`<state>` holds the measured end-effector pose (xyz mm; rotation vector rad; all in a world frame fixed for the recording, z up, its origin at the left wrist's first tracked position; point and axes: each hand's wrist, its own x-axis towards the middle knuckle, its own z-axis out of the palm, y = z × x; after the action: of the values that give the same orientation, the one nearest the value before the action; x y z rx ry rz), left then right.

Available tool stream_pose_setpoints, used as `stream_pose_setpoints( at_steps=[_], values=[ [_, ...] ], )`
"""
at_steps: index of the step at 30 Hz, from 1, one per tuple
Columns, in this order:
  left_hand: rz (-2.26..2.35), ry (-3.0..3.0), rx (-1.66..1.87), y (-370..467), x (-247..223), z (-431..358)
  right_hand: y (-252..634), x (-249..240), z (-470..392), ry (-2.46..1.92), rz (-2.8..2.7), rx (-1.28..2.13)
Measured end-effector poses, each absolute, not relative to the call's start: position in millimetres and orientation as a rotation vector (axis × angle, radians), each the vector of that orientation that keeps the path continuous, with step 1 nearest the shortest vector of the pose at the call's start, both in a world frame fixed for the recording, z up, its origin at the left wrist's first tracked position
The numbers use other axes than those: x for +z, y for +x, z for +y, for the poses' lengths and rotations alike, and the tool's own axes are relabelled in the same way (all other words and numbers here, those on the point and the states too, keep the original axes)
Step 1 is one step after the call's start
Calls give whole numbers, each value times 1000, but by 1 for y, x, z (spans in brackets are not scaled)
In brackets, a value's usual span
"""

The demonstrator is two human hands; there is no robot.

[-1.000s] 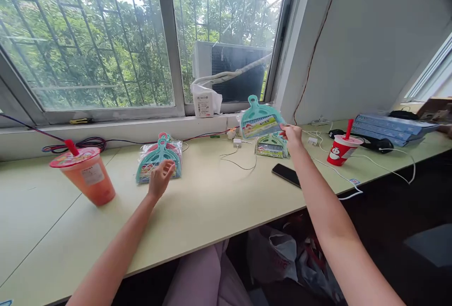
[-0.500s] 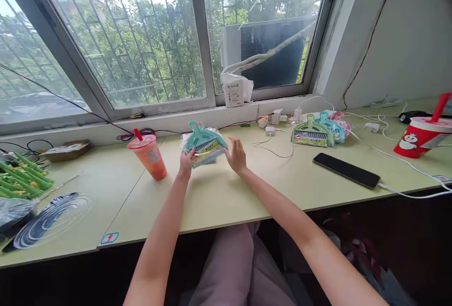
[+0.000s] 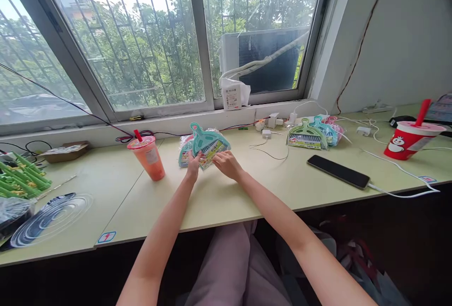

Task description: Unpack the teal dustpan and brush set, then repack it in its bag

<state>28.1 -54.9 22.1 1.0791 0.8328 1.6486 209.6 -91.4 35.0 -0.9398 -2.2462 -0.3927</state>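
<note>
A long pale green table (image 3: 247, 197) runs under a wide window (image 3: 141, 37) with grey frames and metal bars; leafy trees and bright daylight fill the glass. An air conditioner unit (image 3: 261, 56) sits outside the right pane. A plain white wall (image 3: 399, 37) with a thin cable closes the right side

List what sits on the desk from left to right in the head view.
Green stick bundle → clear round lid → orange drink cup → teal dustpan set held by left hand and right hand → pile of dustpan sets → black phone → red cup.
</note>
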Motion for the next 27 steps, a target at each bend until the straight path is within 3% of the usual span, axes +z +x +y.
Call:
stream_pose_setpoints(
  at_steps=[9,18,27],
  values=[
    [824,974,1706,11,29,-55,212,35,-91,-970,-2212,-299],
    [777,1034,1544,16,31,-64,207,25,-70,-1022,-1432,835],
    [790,1139,1257,18,35,-65,219,35,-67,-786,-868,1202]
  ],
)
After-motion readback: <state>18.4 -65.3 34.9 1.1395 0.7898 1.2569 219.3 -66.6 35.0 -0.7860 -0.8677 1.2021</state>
